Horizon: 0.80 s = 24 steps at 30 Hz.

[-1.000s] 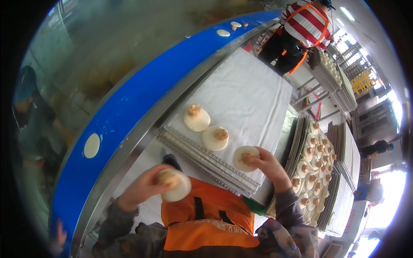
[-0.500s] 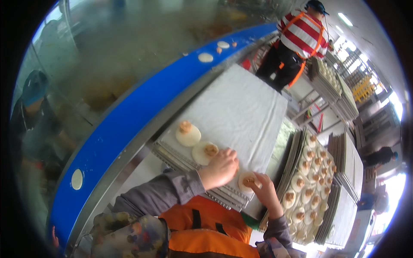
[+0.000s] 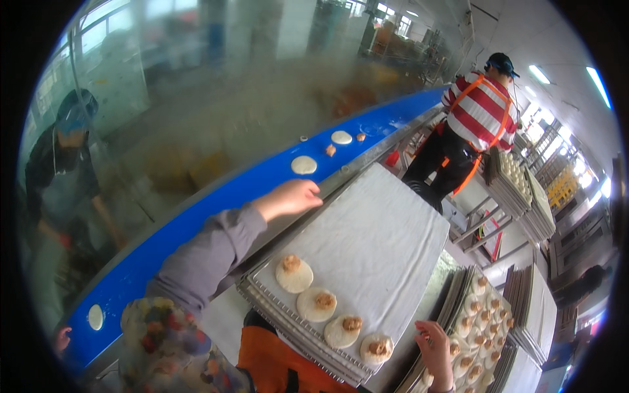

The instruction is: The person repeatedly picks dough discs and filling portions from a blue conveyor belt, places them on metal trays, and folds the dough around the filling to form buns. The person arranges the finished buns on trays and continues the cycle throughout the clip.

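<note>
Four round dough pieces topped with brown filling lie in a row along the near edge of a cloth-covered tray [image 3: 367, 216]; one topped dough round [image 3: 317, 305] sits second from the left. My left hand [image 3: 291, 198] reaches over the tray's far left side toward the blue belt, fingers apart and nothing seen in them. Just beyond it a bare dough round [image 3: 304, 165] lies on the belt, with a lump of filling [image 3: 331, 150] beside it. Off the tray's right edge, my right hand [image 3: 435, 350] hovers with loosely bent, parted fingers, holding nothing visible.
The blue conveyor belt [image 3: 229, 196] curves along the left. Stacked trays with filled dough rounds [image 3: 475, 327] stand at right, beside more stacked trays [image 3: 527, 308]. A co-worker in a striped top [image 3: 481, 111] stands ahead. Another person's hand [image 3: 62, 339] shows at the belt's near left.
My left hand has left the tray's dough and moved forward to the belt. My right hand has let go of the rightmost filled round and moved right. The view has shifted.
</note>
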Tool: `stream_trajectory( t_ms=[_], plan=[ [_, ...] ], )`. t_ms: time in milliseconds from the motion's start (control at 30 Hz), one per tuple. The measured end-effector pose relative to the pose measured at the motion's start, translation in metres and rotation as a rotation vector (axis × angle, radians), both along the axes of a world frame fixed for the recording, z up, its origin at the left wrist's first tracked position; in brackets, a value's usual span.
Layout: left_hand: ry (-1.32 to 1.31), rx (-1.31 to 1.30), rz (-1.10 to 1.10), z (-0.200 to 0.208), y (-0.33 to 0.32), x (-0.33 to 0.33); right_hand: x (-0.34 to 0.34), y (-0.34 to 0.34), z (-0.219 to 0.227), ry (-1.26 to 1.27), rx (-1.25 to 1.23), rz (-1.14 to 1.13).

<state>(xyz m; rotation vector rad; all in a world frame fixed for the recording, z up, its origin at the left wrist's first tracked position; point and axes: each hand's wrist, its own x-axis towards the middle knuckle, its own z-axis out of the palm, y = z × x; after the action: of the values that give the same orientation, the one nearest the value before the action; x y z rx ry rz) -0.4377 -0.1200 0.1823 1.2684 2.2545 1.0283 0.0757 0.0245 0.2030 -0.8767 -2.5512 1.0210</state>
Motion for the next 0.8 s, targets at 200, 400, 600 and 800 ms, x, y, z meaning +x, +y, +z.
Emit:
stream_trajectory(
  t_ms=[200,400,600,800],
  plan=[
    [0.248,-0.007,0.346,-0.066,0.066,-0.12,-0.047,0.02,0.01,0.049,-0.129,0.017],
    [0.454,-0.036,0.498,-0.118,0.107,-0.132,-0.17,0.058,0.034,-0.039,-0.006,0.27],
    [0.346,0.249,0.383,-0.155,0.092,-0.126,-0.341,0.15,-0.031,0.019,-0.25,0.584],
    [0.191,0.434,0.528,-0.124,-0.004,-0.045,-0.516,0.244,-0.119,-0.045,0.181,0.461]
  ],
)
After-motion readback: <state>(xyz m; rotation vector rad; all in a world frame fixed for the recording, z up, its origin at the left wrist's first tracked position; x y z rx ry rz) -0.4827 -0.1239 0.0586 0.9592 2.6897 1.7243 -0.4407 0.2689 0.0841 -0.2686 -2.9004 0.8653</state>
